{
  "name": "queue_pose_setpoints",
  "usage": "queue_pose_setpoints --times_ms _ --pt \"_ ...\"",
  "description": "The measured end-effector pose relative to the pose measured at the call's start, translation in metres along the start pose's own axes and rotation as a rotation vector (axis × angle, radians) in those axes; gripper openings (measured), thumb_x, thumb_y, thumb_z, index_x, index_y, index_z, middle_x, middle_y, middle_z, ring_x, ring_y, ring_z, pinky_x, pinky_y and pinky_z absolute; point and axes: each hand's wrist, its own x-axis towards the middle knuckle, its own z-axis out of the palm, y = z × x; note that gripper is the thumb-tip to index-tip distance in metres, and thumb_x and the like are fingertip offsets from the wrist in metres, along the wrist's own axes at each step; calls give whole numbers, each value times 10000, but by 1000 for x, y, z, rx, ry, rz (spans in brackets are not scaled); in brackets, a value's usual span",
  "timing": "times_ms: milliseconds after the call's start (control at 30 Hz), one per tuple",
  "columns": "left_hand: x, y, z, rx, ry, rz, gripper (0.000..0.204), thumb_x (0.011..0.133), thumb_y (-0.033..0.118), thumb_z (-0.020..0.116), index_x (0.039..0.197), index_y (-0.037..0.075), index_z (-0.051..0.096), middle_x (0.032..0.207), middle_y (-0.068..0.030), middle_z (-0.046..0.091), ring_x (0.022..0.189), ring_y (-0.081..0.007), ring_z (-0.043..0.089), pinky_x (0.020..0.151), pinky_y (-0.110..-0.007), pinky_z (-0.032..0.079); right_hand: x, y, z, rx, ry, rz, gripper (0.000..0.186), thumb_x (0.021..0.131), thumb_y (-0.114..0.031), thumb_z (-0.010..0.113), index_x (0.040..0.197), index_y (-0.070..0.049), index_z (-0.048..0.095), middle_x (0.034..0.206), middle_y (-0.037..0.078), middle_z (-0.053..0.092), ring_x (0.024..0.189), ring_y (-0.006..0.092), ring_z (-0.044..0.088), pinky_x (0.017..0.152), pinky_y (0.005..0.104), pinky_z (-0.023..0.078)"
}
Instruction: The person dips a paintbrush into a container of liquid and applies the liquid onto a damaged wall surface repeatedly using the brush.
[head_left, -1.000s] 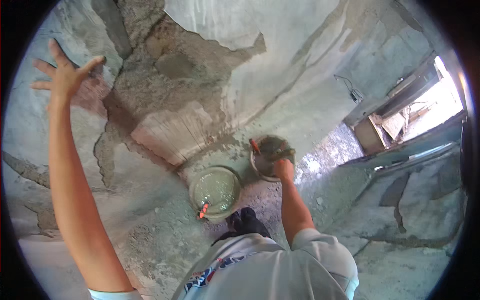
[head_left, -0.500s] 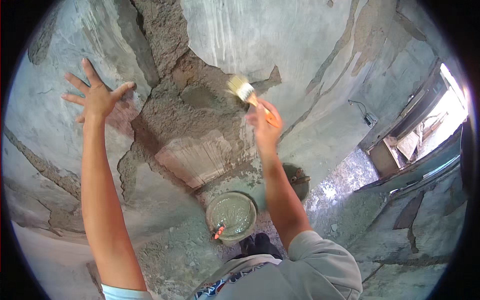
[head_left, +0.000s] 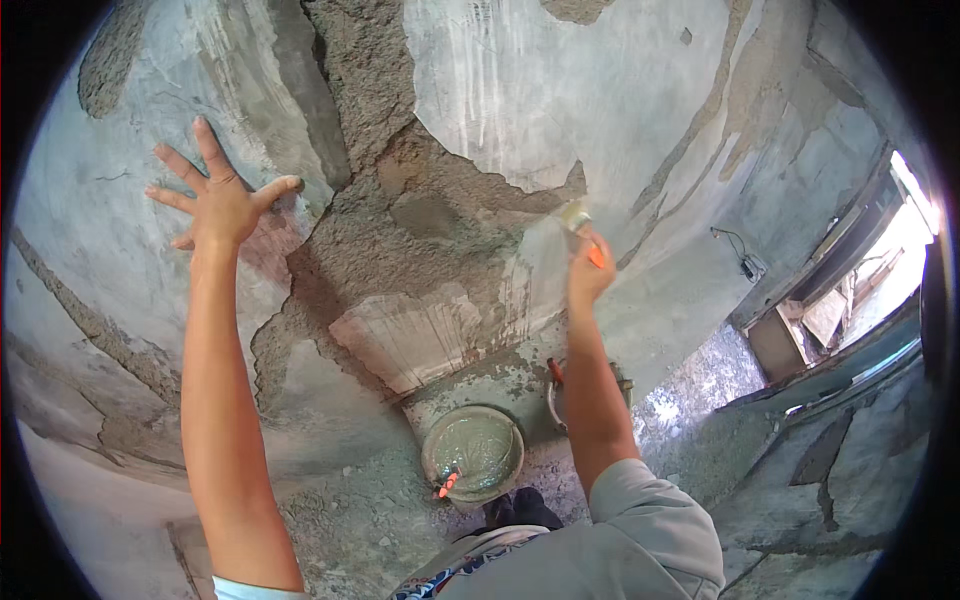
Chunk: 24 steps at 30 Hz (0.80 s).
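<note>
My left hand (head_left: 222, 205) lies spread against the grey wall (head_left: 500, 80), its fingers apart and nothing in it. In my right hand (head_left: 590, 275) is a paintbrush (head_left: 577, 217) with pale bristles and an orange handle, its bristles at the smooth plaster right of a rough brown patch (head_left: 420, 215) where the plaster has come off. Motion blurs the brush somewhat; whether the bristles touch the wall I cannot tell. Below, a round bucket (head_left: 473, 408) holds wet grey-green slurry, and a tool with an orange-red handle (head_left: 448, 485) leans at its near left rim.
Partly behind my right forearm stands a second bucket (head_left: 556, 405) with a red-handled tool in it. Debris litters the floor (head_left: 350, 530). At the right, a bright opening (head_left: 880, 250) shows boards beyond. A small box with a wire (head_left: 750, 266) sits on the wall.
My right hand has carried the brush to the right and down, off the rough patch onto the smooth plaster. The view has shifted slightly; my left hand keeps its place on the wall.
</note>
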Motion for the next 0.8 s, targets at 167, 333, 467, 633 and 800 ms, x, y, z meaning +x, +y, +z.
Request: queue_pose_setpoints --times_ms 167,333,467,633,800 --pt "3 -1 1 28 18 15 1513 565 773 881 1651 422 -112 1682 -216 -320 1459 -676 -230 903 -980 160 -82 -70 54 185 -323 -135 153 1015 -87 670 1134 -16 734 985 72 758 763 126 704 601 256 551" --pt "1 -6 8 -27 20 13 1466 606 787 857 1654 427 -103 1700 -206 -284 1478 -663 -202 918 -968 170 -121 -161 77 501 -390 35 136 1011 -108 689 1100 -16 734 899 63 763 638 105 694 568 237 521" --pt "0 -5 5 -18 10 -6 1460 608 786 858 1655 428 -96 1699 -203 -287 1476 -662 -208 917 -970 164 -117 -131 70 563 -382 225 208 1018 -174 698 1148 -14 727 844 47 733 636 83 673 537 226 492" --pt "-2 5 3 -19 5 8 1481 590 808 852 1655 421 -102 1695 -207 -296 1471 -670 -208 903 -974 162 -78 5 23 280 -232 136 199 1003 -167 714 1135 -21 741 866 62 743 640 86 656 557 228 497" --pt "1 -8 3 42 23 6 1484 583 821 843 1649 434 -114 1694 -206 -297 1452 -691 -217 880 -981 175 -53 7 -3 -86 -167 -122 216 992 -145 709 1147 -2 755 945 99 776 796 152 723 682 295 556"
